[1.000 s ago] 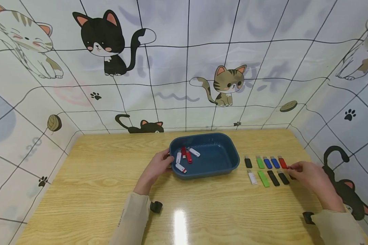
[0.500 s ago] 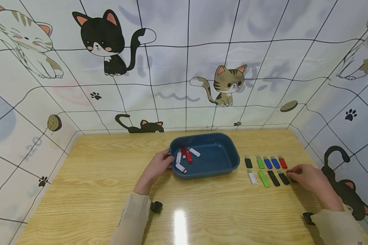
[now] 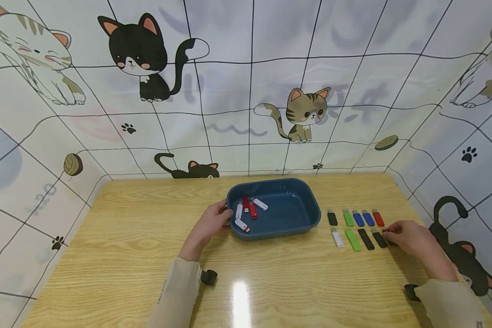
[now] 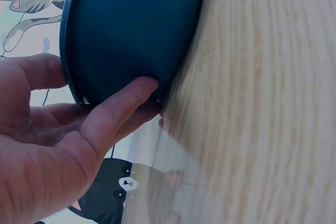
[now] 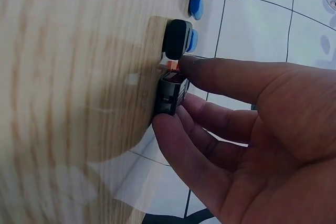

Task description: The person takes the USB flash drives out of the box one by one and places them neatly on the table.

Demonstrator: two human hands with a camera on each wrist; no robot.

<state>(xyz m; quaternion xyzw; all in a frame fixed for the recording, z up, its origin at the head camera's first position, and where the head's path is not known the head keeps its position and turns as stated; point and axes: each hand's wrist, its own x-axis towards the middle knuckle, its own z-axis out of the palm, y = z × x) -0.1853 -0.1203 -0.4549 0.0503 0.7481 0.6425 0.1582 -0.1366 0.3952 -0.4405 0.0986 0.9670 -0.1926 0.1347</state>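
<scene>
My left hand [image 3: 208, 224] grips the left end of a dark blue plastic bin [image 3: 291, 212]; in the left wrist view the thumb and fingers sit around the bin's end wall [image 4: 131, 30]. Inside the bin, at its left, lie several white and red USB sticks, among them a red one [image 3: 252, 210]. To the right, my right hand [image 3: 412, 237] pinches a dark USB stick [image 5: 167, 98] between thumb and fingers, low at the tabletop. It is at the right end of the front row, beside a black USB stick [image 3: 379, 239]. In the head view the fingers mostly hide it.
Two rows of USB sticks lie right of the bin: black, green, blue [image 3: 357, 217] and red [image 3: 378, 217] behind; white [image 3: 337, 238], green [image 3: 352, 239] and black in front. The wooden table [image 3: 127, 255] meets cat-printed cloth walls [image 3: 229, 91] at its back and sides.
My right hand has shifted slightly left with the dark USB stick, closer to the neighbouring black one. The left hand and the bin have stayed in place.
</scene>
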